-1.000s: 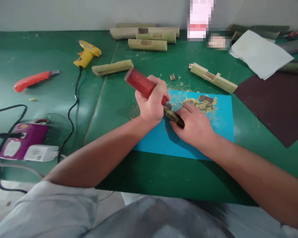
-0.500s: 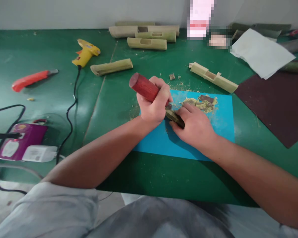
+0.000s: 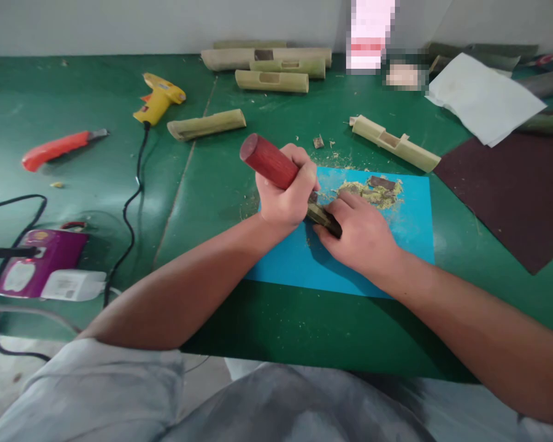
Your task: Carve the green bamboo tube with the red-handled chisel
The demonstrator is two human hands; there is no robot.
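A red wooden handle [image 3: 268,161] is gripped in the left hand [image 3: 283,197], with the fingers wrapped tightly round it and the thumb closed over them. The handle is tilted, its rounded butt pointing up and to the left, and its lower end is hidden behind the fist, so the working tip cannot be made out.

A dark piece [image 3: 325,219] is held down on the blue mat [image 3: 396,245] by the right hand [image 3: 360,236]. It is pinched between thumb and pressed-together fingers, just beside the left fist. The piece lies near the mat's left half, angled toward the lower right, and only its near end is seen. Both forearms are stretched over the near edge of the green tabletop [image 3: 281,334].

A heap of shavings [image 3: 373,191] is spread on the mat's far side, close to the right fingers, with a small dark chip on top.

A notched stick [image 3: 394,144] is laid beyond the mat, a bamboo section [image 3: 207,124] to its left, and a bamboo stack [image 3: 267,61] at the far wall. A yellow glue gun [image 3: 159,98] and an orange cutter [image 3: 58,148] are set well apart on the left. A purple box [image 3: 39,261] with a white charger [image 3: 71,285] touching it is placed at the near left edge. A brown sheet [image 3: 511,196] and white paper [image 3: 483,98] are laid at the right.
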